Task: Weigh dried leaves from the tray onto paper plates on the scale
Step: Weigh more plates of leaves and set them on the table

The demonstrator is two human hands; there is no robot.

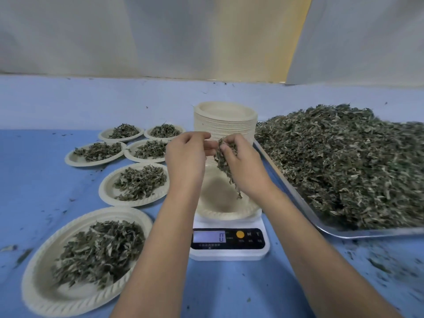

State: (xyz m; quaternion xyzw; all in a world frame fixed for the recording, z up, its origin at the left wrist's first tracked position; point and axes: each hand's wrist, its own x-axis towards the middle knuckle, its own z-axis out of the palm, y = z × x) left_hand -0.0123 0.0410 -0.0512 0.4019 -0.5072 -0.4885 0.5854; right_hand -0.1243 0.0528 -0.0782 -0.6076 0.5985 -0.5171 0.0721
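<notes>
**A:** Blue-covered desk (34,184), pale sheeting (160,31) hung behind. Digital scale (229,239) at centre, display reading zero, with a bare paper plate (218,203) on its platform. Probably tared.

**B:** Hands?

**A:** Both raised directly over the scale. Right hand (243,166) is curled round a clump of dried leaves (226,166), strands dangling toward the plate. It's held there, I judge, so anything that drops lands on the plate. Left hand (185,154) meets it, fingers bent at the clump. Whether it pinches any leaf, cannot tell.

**B:** Supply?

**A:** Metal tray (378,233) just right of the scale, carrying a leaf heap (344,161). That makes a short reach for the right hand. Stack of spare plates (226,120) just behind the scale, ready to swap in.

**B:** Finished portions?

**A:** Six filled plates (41,292) left of the scale, none touching its platform, so none disturbs the reading. Judged: seventh portion not yet dropped.
</notes>
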